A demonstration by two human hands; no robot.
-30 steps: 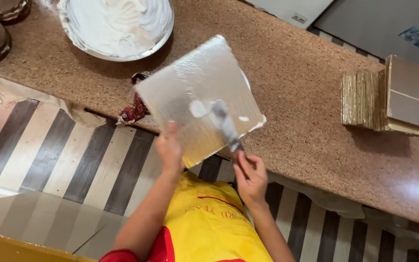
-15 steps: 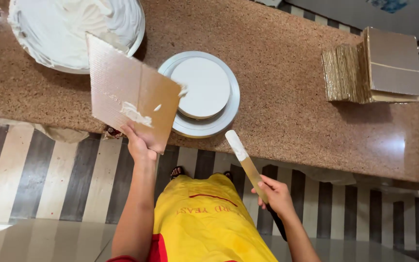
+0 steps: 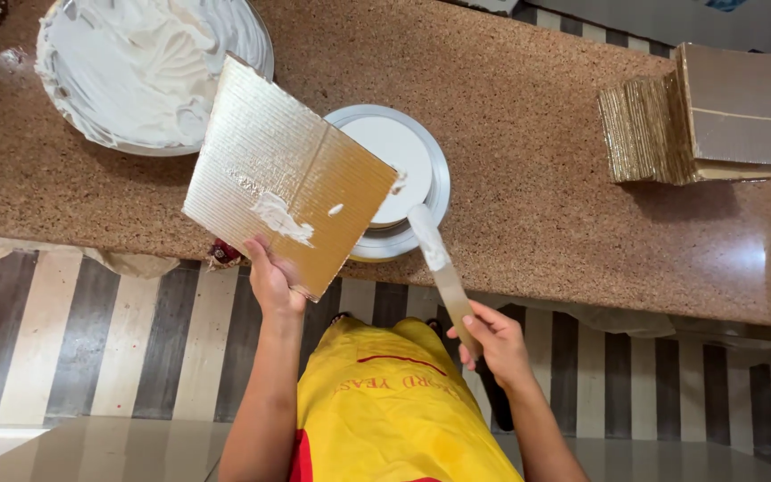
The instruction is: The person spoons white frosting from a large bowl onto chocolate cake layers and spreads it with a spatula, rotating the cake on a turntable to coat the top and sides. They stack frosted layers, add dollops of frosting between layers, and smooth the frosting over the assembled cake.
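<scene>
Right hand (image 3: 491, 341) grips spatula (image 3: 439, 272), cream on blade. Left hand (image 3: 271, 278) holds gold cake board (image 3: 289, 174) by its corner, tilted, cream-smeared, above surface (image 3: 528, 161). Beyond: white turntable (image 3: 403, 170), cream bowl (image 3: 149, 67).

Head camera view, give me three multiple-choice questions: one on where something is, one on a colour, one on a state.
1. Where is the bowl of white cream?
A. far left of the counter
B. on the floor
C. on the stack of boards

2. What colour is the apron?
A. blue
B. yellow
C. black

3. How is the spatula blade?
A. clean
B. snapped in two
C. smeared with cream

Answers:
1 A: the bowl sits at the counter's far left.
2 B: the apron is yellow.
3 C: the spatula in the right hand carries white cream; the left hand holds a board.
</scene>
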